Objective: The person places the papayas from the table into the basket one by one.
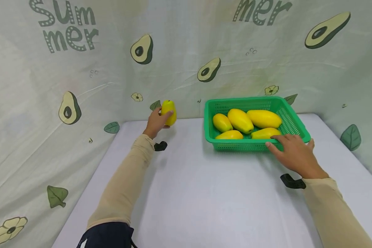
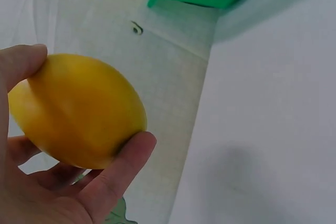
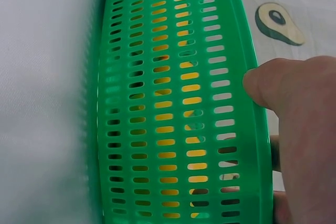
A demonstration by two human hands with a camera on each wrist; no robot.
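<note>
In the head view my left hand (image 1: 156, 121) grips a yellow mango (image 1: 171, 113), holding it upright above the table's far left part. The left wrist view shows the thumb on one side of this smooth mango (image 2: 79, 108) and the fingers (image 2: 123, 169) curled beneath it. A green slotted plastic basket (image 1: 240, 146) stands at the back right with several yellow mangoes (image 1: 240, 120) inside. My right hand (image 1: 297, 155) holds the basket's near rim towards its right corner. In the right wrist view the thumb (image 3: 268, 85) lies on the rim, with the other fingers partly hidden behind it.
A white table (image 1: 220, 193) extends in front of me. Behind it and along the sides hangs a pale cloth (image 1: 173, 79) printed with avocados, leaves and flowers. A black wrist camera (image 1: 160, 146) sits at the left wrist, another black one (image 1: 292, 181) at the right.
</note>
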